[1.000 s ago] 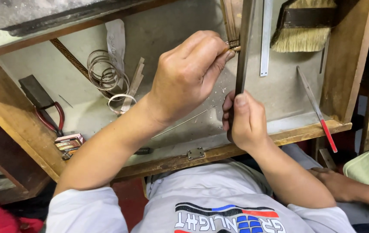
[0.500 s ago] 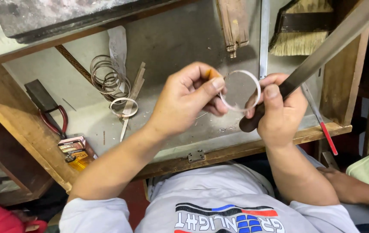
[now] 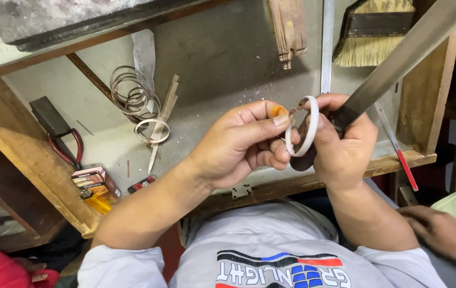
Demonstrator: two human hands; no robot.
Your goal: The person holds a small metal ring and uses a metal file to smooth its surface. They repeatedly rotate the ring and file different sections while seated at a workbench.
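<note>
Two hands meeting over a wooden tabletop (image 3: 41, 181): left hand (image 3: 238, 146) pinching a pale ring (image 3: 302, 128) in a narrow grip, right hand (image 3: 342, 149) steadying the ring's far edge with the thumb while clamped around a long flat file (image 3: 398, 58) angled up to the right. Beyond, a coil of wire rings (image 3: 132, 93), a single ring (image 3: 152, 129), red-handled pliers (image 3: 68, 149), a brush (image 3: 372, 34), a steel ruler (image 3: 326, 48). Another person's hand (image 3: 441, 232) resting at lower right.
</note>
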